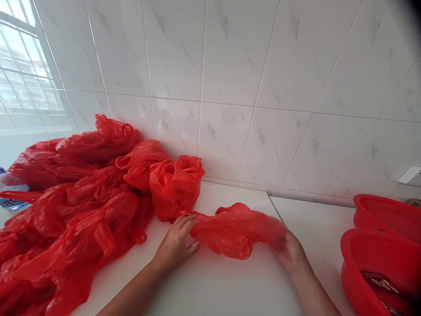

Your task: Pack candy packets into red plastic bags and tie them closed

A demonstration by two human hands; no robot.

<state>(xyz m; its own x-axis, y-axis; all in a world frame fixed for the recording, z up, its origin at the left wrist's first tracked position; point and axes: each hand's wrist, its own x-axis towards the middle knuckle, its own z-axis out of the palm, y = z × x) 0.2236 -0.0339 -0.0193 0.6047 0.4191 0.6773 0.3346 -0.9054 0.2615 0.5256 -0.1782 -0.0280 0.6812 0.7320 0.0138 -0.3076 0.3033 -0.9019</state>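
Observation:
A thin red plastic bag (pixel 237 230) is stretched sideways between my hands, just above the white tabletop (pixel 210 285). My left hand (pixel 179 241) grips its left end, fingers closed on the crumpled film. At the other end, my right hand (pixel 291 248) is closed on the bag, its fingers partly hidden behind the red plastic. Right behind my left hand stands a red bag stuffed with more bags (pixel 176 188), upright with its handles on top.
A big heap of crumpled red plastic bags (pixel 72 210) covers the left side, with a plastic bottle (pixel 15 199) beside it. Two red baskets, a front one (pixel 355 259) holding dark packets and a rear one (pixel 365 204), stand at right. A tiled wall (pixel 226 140) closes the back.

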